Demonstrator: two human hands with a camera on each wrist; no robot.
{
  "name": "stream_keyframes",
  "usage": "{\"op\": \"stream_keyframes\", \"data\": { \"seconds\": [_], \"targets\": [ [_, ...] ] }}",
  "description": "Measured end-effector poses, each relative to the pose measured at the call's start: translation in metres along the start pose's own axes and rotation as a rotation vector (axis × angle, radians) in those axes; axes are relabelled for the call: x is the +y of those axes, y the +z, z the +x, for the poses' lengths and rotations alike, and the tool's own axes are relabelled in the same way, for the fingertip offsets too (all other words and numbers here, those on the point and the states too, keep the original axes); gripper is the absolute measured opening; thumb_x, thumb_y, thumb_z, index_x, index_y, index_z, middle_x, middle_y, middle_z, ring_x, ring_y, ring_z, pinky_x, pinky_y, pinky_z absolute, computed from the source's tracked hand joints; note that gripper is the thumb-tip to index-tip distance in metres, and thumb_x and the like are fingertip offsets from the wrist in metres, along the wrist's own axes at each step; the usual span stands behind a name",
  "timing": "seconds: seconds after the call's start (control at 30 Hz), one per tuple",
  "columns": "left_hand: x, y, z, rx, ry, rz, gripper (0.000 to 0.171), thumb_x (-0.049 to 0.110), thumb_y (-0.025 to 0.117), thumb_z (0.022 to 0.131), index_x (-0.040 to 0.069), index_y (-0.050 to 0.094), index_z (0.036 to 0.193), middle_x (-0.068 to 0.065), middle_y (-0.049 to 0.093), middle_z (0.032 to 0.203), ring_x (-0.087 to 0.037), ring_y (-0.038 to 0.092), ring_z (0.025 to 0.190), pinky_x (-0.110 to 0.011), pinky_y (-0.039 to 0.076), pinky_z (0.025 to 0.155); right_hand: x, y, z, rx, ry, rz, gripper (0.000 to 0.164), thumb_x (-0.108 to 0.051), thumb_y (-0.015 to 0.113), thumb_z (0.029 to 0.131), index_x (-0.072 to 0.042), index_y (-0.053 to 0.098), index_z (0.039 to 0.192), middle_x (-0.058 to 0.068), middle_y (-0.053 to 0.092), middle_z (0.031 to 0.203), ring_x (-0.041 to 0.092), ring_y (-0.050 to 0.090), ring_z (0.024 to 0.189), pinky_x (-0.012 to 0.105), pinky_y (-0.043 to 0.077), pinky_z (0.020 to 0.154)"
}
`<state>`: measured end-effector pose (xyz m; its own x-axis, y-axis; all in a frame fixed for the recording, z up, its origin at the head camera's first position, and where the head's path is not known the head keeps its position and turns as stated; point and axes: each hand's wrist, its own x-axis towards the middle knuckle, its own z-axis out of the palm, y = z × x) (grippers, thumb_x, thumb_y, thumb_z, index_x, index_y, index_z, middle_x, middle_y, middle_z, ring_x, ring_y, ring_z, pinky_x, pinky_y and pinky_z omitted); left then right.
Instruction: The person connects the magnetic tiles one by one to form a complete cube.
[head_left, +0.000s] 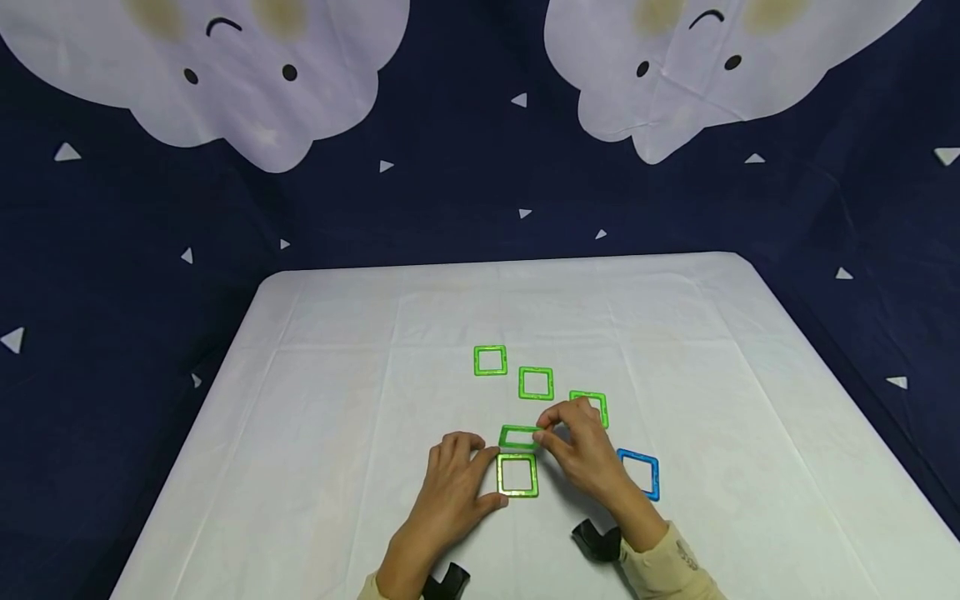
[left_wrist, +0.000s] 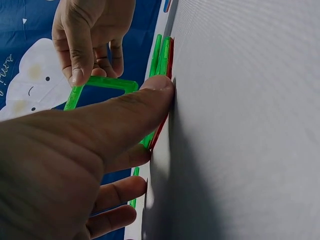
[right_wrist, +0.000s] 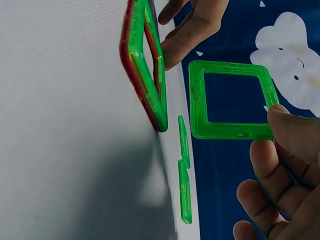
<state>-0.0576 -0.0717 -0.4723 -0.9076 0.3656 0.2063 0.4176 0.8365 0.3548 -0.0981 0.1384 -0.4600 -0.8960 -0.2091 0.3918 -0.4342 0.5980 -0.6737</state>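
A green square magnetic tile (head_left: 517, 497) lies flat on the white table; both wrist views show a red tile (right_wrist: 131, 67) directly beneath it. My left hand (head_left: 453, 483) grips this stack at its left side, thumb and index finger at its near and far edges. Between the thumb and index finger of my right hand (head_left: 581, 450) is another green square tile (right_wrist: 197, 100), pinched by one edge. It stands raised and tilted near the stack's far edge; whether they touch I cannot tell.
Three more green square tiles lie in a diagonal row farther back: one left (head_left: 491, 372), one in the middle (head_left: 536, 397), one partly behind my right hand (head_left: 604, 408). A blue square tile (head_left: 655, 479) is beside my right wrist. Dark patterned cloth (head_left: 450, 217) hangs behind the table (head_left: 300, 467).
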Motion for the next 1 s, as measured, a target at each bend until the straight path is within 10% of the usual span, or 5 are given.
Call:
{"op": "stream_keyframes", "data": {
  "seconds": [1.0],
  "targets": [
    [-0.0011,-0.0043,0.0010,0.024,-0.013,-0.013,0.056,0.046,0.075,0.072,0.015,0.064,0.118,-0.003,0.053,0.111,-0.022,0.043,0.109,-0.042,0.033,0.093,0.0041,0.0046,-0.0027,0.002,-0.073,-0.020,0.022,-0.012,0.078,0.073,-0.020,0.061,0.083,-0.014,0.057,0.075,0.013,0.043,0.078,0.029,0.030,0.079]
  ]
}}
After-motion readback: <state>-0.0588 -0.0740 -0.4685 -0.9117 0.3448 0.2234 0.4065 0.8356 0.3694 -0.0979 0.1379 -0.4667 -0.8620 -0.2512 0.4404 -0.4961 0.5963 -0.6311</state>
